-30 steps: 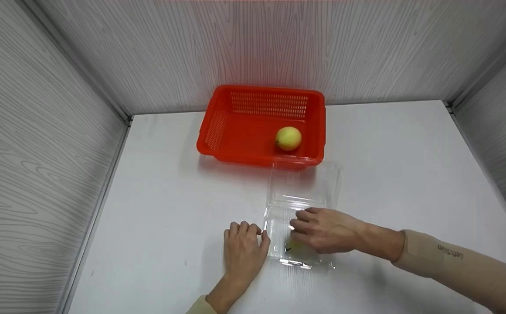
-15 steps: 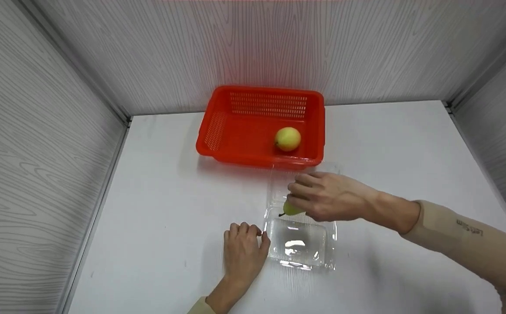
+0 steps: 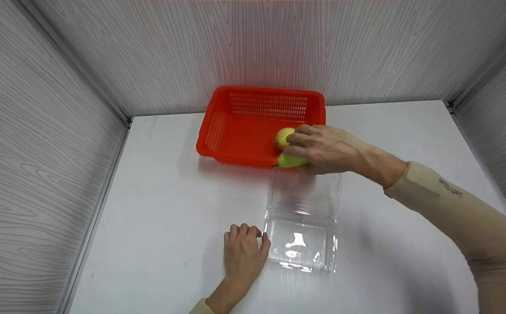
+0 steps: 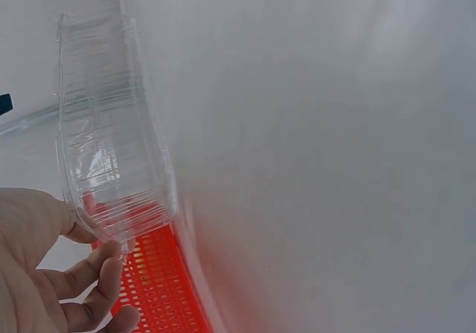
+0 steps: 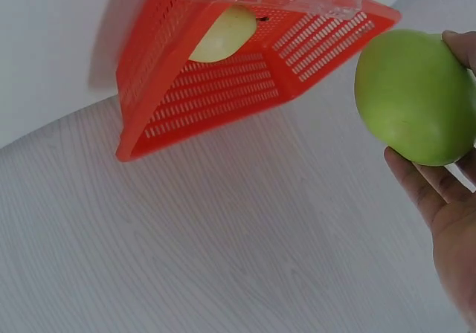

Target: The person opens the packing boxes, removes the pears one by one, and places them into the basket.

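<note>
My right hand (image 3: 329, 148) grips a green pear (image 3: 290, 160) over the front right rim of the red basket (image 3: 244, 159). In the right wrist view the pear (image 5: 413, 95) shows large, with thumb and fingers around its sides. Inside the basket lies a pale yellow round fruit (image 3: 283, 137) with a dark stem, partly behind my right hand. A clear plastic clamshell container (image 3: 300, 240) lies with its lid folded back toward the basket. At its left edge, my left hand (image 3: 243, 255) pinches the rim. The left wrist view shows thumb and fingers at the container (image 4: 104, 140).
The container's lid (image 3: 300, 192) reaches up to the basket's front wall and overlaps it in the head view. Grey wood-grain panels (image 3: 170, 56) stand behind and on both sides of the white table (image 3: 161, 218).
My right hand has lifted the green pear out of the container and carried it forward to the basket's front rim. The left hand has stayed at the container's left edge.
</note>
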A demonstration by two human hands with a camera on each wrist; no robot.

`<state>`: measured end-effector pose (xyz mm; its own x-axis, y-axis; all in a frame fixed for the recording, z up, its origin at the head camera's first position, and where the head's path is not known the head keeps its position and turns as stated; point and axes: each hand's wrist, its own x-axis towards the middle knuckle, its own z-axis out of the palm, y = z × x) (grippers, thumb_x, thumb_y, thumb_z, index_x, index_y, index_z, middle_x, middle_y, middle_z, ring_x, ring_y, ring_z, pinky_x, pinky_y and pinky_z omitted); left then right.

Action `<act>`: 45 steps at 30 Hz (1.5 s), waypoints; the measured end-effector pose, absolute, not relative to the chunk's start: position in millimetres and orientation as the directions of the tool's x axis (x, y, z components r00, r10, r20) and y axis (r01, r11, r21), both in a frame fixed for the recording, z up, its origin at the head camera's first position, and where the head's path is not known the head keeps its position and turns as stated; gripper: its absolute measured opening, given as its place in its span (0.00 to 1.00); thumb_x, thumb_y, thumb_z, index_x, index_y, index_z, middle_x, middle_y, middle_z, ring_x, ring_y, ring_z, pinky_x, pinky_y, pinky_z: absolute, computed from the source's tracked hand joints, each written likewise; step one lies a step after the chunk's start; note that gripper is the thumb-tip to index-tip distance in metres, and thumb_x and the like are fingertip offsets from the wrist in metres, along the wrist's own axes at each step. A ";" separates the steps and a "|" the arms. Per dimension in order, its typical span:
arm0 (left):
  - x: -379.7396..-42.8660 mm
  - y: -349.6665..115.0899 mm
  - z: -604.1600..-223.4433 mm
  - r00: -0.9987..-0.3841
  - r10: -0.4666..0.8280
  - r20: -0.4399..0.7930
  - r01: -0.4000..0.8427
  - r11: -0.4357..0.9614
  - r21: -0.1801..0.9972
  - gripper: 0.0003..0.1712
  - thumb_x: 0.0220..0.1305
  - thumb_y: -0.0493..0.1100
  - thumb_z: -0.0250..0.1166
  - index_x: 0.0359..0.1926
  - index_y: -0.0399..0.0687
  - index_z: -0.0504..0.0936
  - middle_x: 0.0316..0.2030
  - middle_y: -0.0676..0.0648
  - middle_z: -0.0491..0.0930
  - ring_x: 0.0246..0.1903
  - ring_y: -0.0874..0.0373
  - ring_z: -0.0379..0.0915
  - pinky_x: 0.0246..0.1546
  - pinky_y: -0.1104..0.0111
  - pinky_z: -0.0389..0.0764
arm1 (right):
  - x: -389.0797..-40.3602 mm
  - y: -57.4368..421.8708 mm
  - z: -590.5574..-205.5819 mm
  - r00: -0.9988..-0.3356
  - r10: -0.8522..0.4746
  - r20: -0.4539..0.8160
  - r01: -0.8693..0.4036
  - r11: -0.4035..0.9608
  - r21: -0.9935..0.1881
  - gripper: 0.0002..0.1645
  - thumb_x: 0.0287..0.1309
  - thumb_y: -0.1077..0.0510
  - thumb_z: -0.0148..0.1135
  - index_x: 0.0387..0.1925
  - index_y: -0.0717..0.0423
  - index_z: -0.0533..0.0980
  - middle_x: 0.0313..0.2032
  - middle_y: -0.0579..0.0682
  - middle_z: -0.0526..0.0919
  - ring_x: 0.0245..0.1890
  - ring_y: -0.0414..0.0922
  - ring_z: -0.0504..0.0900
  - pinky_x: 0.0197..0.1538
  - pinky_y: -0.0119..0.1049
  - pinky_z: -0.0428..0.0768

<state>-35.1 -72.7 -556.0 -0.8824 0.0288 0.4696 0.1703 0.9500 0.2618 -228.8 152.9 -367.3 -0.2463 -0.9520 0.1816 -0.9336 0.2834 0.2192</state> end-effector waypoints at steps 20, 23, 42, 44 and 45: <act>-35.4 -73.5 -558.4 -0.876 0.033 0.481 0.167 0.957 0.239 0.11 0.51 0.44 0.80 0.24 0.47 0.86 0.22 0.49 0.82 0.30 0.53 0.74 0.33 0.64 0.71 | -313.4 151.1 -402.7 -0.535 -0.842 0.067 -0.845 0.535 -0.020 0.27 0.58 0.55 0.76 0.58 0.56 0.81 0.57 0.60 0.84 0.58 0.60 0.82 0.59 0.54 0.85; -34.7 -72.8 -558.0 -0.885 0.027 0.465 0.161 0.955 0.250 0.11 0.52 0.44 0.80 0.24 0.47 0.86 0.22 0.49 0.82 0.30 0.54 0.74 0.33 0.65 0.71 | -324.0 151.1 -410.7 -0.591 -0.807 0.015 -0.807 0.590 -0.036 0.28 0.60 0.53 0.75 0.61 0.56 0.80 0.59 0.61 0.82 0.60 0.60 0.81 0.62 0.55 0.84; -36.3 -70.5 -554.8 -0.902 0.006 0.431 0.137 0.952 0.275 0.10 0.53 0.44 0.79 0.24 0.46 0.86 0.21 0.48 0.82 0.31 0.53 0.74 0.33 0.64 0.71 | -355.5 155.0 -446.8 -0.769 -0.620 -0.155 -0.614 0.784 -0.089 0.31 0.68 0.47 0.68 0.65 0.57 0.72 0.58 0.63 0.78 0.53 0.61 0.82 0.61 0.59 0.83; -36.9 -70.7 -554.5 -0.904 0.004 0.428 0.136 0.951 0.277 0.10 0.53 0.44 0.79 0.24 0.46 0.87 0.22 0.48 0.82 0.31 0.53 0.74 0.33 0.64 0.70 | -357.0 154.2 -447.5 -0.773 -0.614 -0.159 -0.606 0.789 -0.097 0.32 0.68 0.47 0.68 0.66 0.58 0.71 0.59 0.64 0.78 0.54 0.62 0.82 0.62 0.60 0.82; -37.2 -70.8 -554.3 -0.905 0.004 0.426 0.135 0.951 0.278 0.10 0.53 0.44 0.79 0.24 0.46 0.87 0.22 0.48 0.82 0.31 0.53 0.74 0.33 0.65 0.70 | -357.5 153.7 -447.6 -0.775 -0.612 -0.161 -0.604 0.791 -0.097 0.33 0.68 0.47 0.68 0.66 0.58 0.71 0.59 0.64 0.78 0.55 0.62 0.82 0.63 0.60 0.82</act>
<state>-37.2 -70.8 -554.3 -0.9047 0.0040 0.4261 0.1350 0.9511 0.2777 -357.5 153.7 -447.6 -0.7745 -0.6116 -0.1613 -0.6043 0.7908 -0.0969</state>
